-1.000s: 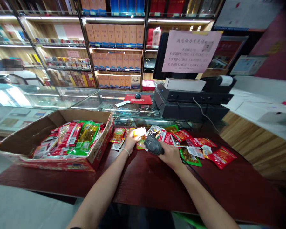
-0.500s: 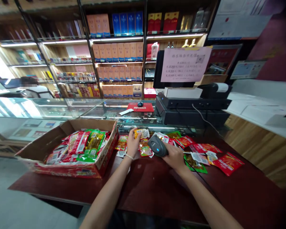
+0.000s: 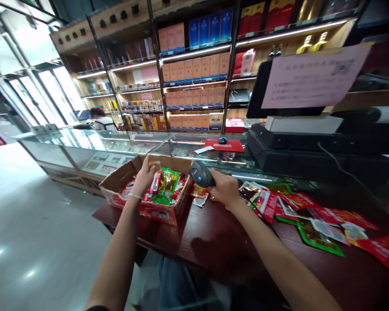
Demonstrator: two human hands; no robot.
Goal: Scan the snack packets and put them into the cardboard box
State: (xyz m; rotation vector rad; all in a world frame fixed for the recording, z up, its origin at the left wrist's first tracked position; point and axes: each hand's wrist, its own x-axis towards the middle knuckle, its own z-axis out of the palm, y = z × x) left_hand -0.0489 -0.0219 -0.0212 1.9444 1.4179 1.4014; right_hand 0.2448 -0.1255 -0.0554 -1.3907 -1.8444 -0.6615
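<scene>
My left hand (image 3: 145, 176) is over the open cardboard box (image 3: 162, 215), near its back rim. Its fingers are closed on a small snack packet (image 3: 155, 164), mostly hidden, with an orange and whitish part showing. Inside the box lie several red and green snack packets (image 3: 167, 185). My right hand (image 3: 226, 186) grips a dark barcode scanner (image 3: 201, 174) with a lit blue spot, held above the counter by the box's right side. Below the scanner, a few packets (image 3: 200, 196) lie beside the box, partly covered by my right hand.
Several red, green and white packets (image 3: 320, 233) are spread over the dark red counter (image 3: 207, 233) to the right. A monitor with a pink paper sign (image 3: 311, 82) stands behind them. A glass display case (image 3: 132, 142) runs along the back. A person (image 3: 102, 121) sits at the far left.
My left hand has moved left with the packet, from the counter to above the box. My right hand has carried the scanner left, towards the box. The view has swung left.
</scene>
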